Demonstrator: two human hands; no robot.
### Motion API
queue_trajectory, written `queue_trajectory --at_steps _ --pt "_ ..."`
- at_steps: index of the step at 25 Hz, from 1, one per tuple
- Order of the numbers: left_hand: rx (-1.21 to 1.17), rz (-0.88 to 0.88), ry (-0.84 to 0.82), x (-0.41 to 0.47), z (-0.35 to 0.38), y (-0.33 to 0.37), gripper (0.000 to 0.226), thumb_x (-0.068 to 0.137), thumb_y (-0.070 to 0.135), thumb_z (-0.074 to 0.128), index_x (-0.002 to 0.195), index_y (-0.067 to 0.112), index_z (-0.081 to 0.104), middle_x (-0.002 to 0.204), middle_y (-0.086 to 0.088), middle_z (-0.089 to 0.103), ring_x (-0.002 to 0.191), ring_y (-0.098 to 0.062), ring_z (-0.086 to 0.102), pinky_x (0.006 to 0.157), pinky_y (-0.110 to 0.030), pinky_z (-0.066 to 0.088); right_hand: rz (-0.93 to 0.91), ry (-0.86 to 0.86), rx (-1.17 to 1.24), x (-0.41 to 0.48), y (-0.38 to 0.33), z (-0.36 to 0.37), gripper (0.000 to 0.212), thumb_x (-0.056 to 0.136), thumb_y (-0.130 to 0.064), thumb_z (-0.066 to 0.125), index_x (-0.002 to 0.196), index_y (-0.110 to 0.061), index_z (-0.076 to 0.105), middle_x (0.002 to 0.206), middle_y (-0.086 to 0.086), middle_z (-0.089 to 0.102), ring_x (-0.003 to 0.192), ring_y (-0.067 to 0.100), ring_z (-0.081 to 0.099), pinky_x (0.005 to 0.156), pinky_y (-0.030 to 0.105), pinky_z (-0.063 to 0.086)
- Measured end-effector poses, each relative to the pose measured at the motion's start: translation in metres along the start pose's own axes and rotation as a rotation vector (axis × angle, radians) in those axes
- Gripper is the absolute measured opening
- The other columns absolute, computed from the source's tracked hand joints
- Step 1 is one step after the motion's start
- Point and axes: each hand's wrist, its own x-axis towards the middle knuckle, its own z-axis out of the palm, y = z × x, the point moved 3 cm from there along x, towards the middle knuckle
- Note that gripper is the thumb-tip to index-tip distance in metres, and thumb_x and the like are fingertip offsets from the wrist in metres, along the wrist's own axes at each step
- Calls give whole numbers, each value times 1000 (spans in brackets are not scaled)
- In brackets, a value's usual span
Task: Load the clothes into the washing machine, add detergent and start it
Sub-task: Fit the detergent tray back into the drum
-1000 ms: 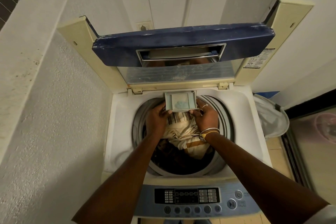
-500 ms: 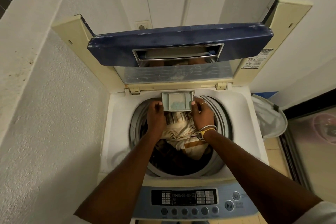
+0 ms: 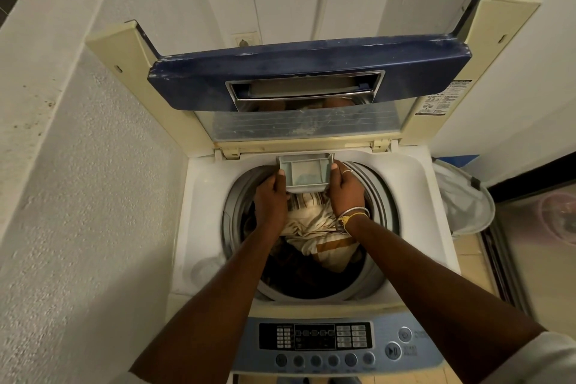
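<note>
A top-loading washing machine [image 3: 205, 221] stands open, its blue-edged lid [image 3: 308, 81] tilted up against the wall. Cream and striped clothes [image 3: 314, 227] lie in the drum over darker items. At the drum's far rim sits a small grey detergent drawer [image 3: 307, 173] with pale blue powder in it. My left hand [image 3: 271, 196] grips the drawer's left side and my right hand [image 3: 346, 190], with bangles on the wrist, grips its right side. The control panel [image 3: 336, 343] with buttons lies at the near edge.
A rough white wall [image 3: 78, 196] runs close along the left. A white mesh laundry basket [image 3: 464, 203] stands to the right of the machine. A pink basin [image 3: 558, 218] shows behind glass at far right. A wall socket [image 3: 246, 39] sits behind the lid.
Both hands have pushed the detergent drawer a little farther back toward the machine's rear rim. The view has shifted slightly down and left.
</note>
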Motion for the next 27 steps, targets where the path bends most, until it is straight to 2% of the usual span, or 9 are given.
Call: queue_trajectory --at_steps 3,7,13,17,21,24,27 --pt "63 8 39 0 0 4 38 103 45 42 97 20 70 82 1 72 73 -17 70 65 -38 57 1 38 -58 0 -7 0 33 104 -36 36 84 -21 58 72 2 60 71 20 60 67 29 44" --pt "102 41 88 -2 2 5 39 103 42 42 90 16 68 79 -1 69 73 -18 68 67 -38 57 7 56 -94 -1 -11 -1 38 105 -31 38 75 -16 55 66 3 56 67 23 57 65 30 44" --pt "108 43 132 -7 2 13 38 104 36 43 88 13 67 75 -2 66 66 -13 60 60 -27 46 4 85 -98 -2 -13 2 36 105 -30 38 77 -16 56 66 1 54 68 25 57 64 29 40" --pt "142 67 173 -14 5 19 38 106 33 40 82 12 62 72 0 60 62 -6 51 54 -18 37 3 90 -94 -4 -11 3 40 105 -30 37 89 -5 64 77 13 64 73 29 62 70 36 50" --pt "167 13 198 -11 6 23 38 106 33 39 80 12 60 67 4 54 59 -6 48 53 -26 33 7 125 -103 -5 -18 4 39 105 -27 39 82 -4 62 71 12 60 72 32 61 70 38 49" --pt "163 23 216 -12 9 22 37 106 31 39 82 12 60 69 4 55 62 -5 49 55 -24 37 40 156 -90 -7 -20 6 45 105 -31 39 77 -4 61 67 11 59 67 31 61 68 43 53" --pt "152 63 231 -13 8 21 38 106 30 40 83 10 62 70 3 57 61 -4 50 54 -23 35 31 168 -94 -8 -19 7 47 104 -30 40 75 -1 62 68 17 62 65 33 61 67 46 53"
